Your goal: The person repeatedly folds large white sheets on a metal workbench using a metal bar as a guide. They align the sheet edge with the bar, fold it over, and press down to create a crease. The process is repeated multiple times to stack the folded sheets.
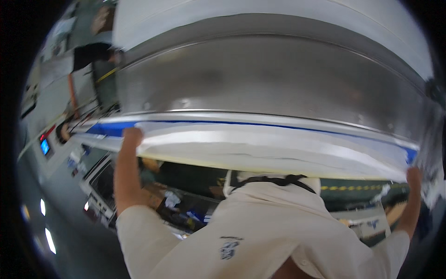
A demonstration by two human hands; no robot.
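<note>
A long white sheet [260, 144], fabric or film, stretches across in front of my body. It has a pale yellowish near edge and a few creases. My left hand [133, 135] is closed at its left end, and my right hand [413, 175] is closed at its far right end; the fingertips of both are hard to make out. The sheet's far edge runs along a blue strip [109, 129] on the front of a machine. More blue shows beside my right hand.
Behind the sheet rises a wide curved metal panel [265, 74], with a large white roll or cover [278, 9] above it. A control box with a lit screen [44, 146] stands at left. Cluttered boxes [153, 195] lie below, and another person's arm [95, 53] shows at upper left.
</note>
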